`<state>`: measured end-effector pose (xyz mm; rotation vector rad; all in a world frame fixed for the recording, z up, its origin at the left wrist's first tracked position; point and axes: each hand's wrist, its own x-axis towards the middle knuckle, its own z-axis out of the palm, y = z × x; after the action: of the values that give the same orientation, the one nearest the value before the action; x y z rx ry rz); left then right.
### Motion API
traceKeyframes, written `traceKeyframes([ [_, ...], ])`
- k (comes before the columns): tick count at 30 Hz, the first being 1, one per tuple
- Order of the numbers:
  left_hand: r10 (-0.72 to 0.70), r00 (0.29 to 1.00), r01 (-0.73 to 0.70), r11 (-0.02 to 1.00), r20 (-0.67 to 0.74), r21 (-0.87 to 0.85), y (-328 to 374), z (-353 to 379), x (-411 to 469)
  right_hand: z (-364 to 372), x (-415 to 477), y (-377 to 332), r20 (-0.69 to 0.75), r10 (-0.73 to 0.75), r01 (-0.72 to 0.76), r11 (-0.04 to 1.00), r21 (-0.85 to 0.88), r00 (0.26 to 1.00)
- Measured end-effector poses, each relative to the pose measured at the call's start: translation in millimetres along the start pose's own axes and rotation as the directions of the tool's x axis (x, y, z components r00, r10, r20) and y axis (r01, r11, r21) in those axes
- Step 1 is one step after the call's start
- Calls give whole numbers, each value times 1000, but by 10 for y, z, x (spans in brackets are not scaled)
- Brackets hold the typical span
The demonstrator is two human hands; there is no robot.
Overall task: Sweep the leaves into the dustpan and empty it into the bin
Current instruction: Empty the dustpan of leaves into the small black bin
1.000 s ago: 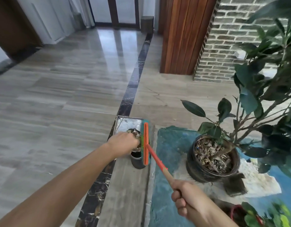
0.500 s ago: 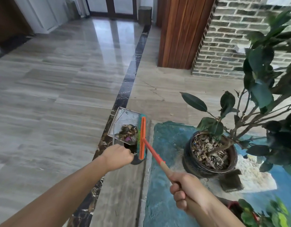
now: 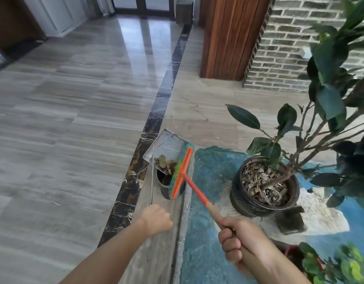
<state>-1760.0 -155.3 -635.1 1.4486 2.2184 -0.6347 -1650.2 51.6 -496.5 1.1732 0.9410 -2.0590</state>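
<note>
A metal dustpan point(image 3: 166, 143) is tilted over a small dark bin point(image 3: 166, 186) on the floor, with dry leaves point(image 3: 165, 163) heaped at its lower edge above the bin's mouth. My left hand point(image 3: 156, 219) grips the end of the dustpan's thin wire handle point(image 3: 151, 181). My right hand point(image 3: 241, 245) grips the wooden shaft of a broom point(image 3: 182, 171) with an orange head and green-blue bristles. The bristles press against the leaves in the pan.
A dark glazed pot point(image 3: 263, 186) with a leafy plant and dry litter stands to the right on a blue painted patch point(image 3: 205, 201). A second potted plant point(image 3: 328, 263) is at the bottom right. A wood panel point(image 3: 230, 35) and brick wall point(image 3: 283, 58) lie beyond.
My left hand slid back along the wire handle toward me, tipping the dustpan up over the bin. The leaves slipped down to the pan's lower edge; the broom stays against them.
</note>
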Motion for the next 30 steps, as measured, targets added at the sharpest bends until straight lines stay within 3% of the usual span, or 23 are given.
traceKeyframes([
  [6, 16, 998, -14, 999, 54, -31, 284, 229, 106, -75, -39, 11, 29, 24, -26, 997, 69, 999],
  [14, 24, 995, -19, 999, 99, -49, 529, 262, 207, -151, 25, 90, -87, 10, -16, 998, -68, 996],
  [30, 27, 998, -26, 999, 59, -23, 235, -75, 5, -97, -11, 65, -45, 5, -6, 1000, -19, 999],
])
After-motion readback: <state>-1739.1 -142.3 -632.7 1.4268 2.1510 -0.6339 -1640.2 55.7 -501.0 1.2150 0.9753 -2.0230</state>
